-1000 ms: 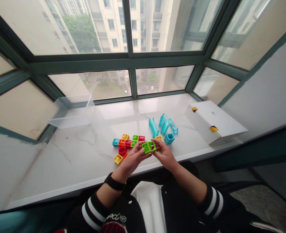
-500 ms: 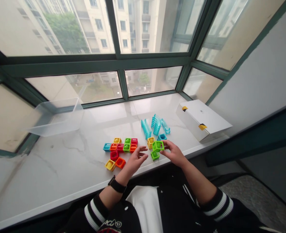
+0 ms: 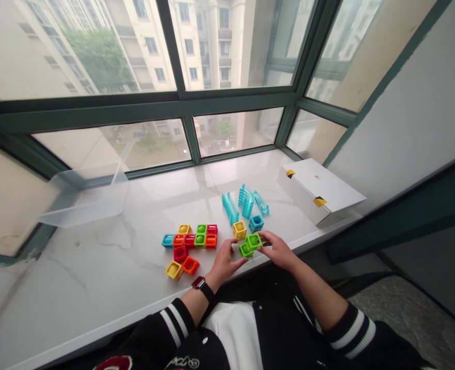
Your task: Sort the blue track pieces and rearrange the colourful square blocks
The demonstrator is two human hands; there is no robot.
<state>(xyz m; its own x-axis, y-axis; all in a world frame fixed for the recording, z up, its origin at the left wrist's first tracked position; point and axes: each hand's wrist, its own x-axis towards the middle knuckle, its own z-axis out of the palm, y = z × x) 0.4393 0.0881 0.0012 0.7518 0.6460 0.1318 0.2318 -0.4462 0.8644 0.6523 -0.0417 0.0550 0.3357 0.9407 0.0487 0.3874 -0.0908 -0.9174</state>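
My right hand (image 3: 278, 251) grips a bright green cube block (image 3: 254, 241) between thumb and fingers. Just below and left of it sits another green block (image 3: 245, 251), partly overlapped by the first; I cannot tell whether they touch. My left hand (image 3: 226, 261) is beside this lower block, thumb and fingers apart, holding nothing. A yellow block (image 3: 239, 230) and a blue block (image 3: 256, 223) stand just behind the green ones. Left of my left hand, red, orange, yellow, green and blue blocks (image 3: 189, 240) lie joined or side by side in a group.
Clear turquoise track pieces (image 3: 246, 201) lie behind the blocks. A white box (image 3: 323, 187) with yellow-black tabs stands at the right. At the left is a translucent plastic bin (image 3: 84, 205). The white marble sill (image 3: 107, 277) ends at the front edge near my body.
My left hand has moved right and down, up to the lower green block. My right hand has lowered the held green block slightly, and the view has shifted a little.
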